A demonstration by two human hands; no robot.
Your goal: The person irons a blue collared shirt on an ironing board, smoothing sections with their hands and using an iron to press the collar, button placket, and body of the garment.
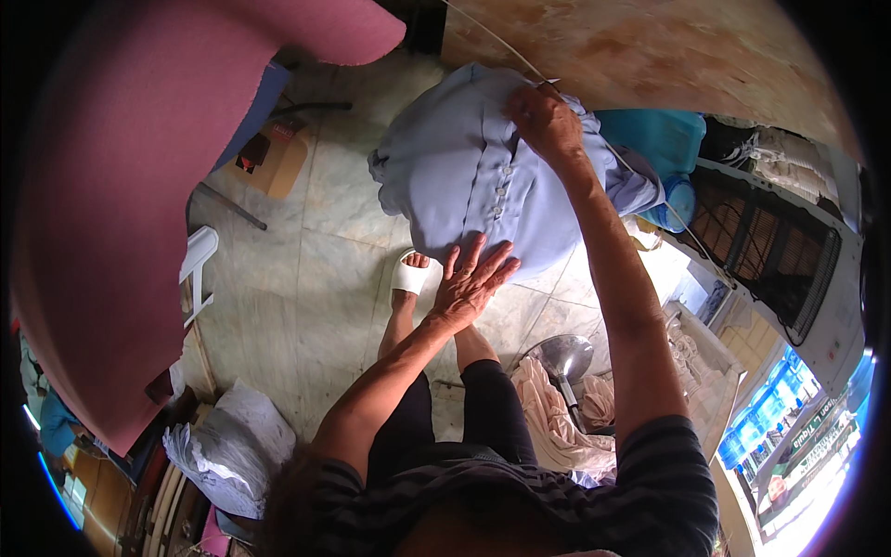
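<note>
A light blue buttoned shirt (436,167) hangs in front of me, its button placket facing up toward the view. Near its upper end, beside a thin pale cord, my right hand (549,123) is closed, fingertips bent inward. A small dark piece shows just above those fingers; whether it is a hanger's hook I cannot make out. My left hand (469,286) lies with spread fingers at the shirt's lower part, fingertips against the cloth beside the buttons.
A large pink cloth-covered surface (121,186) fills the left side. A cardboard box (283,165) and a white plastic bag (232,446) are on the left. At right are a teal container (654,139), a dark-grilled panel (766,246) and a round metal piece (561,355) on pale cloth.
</note>
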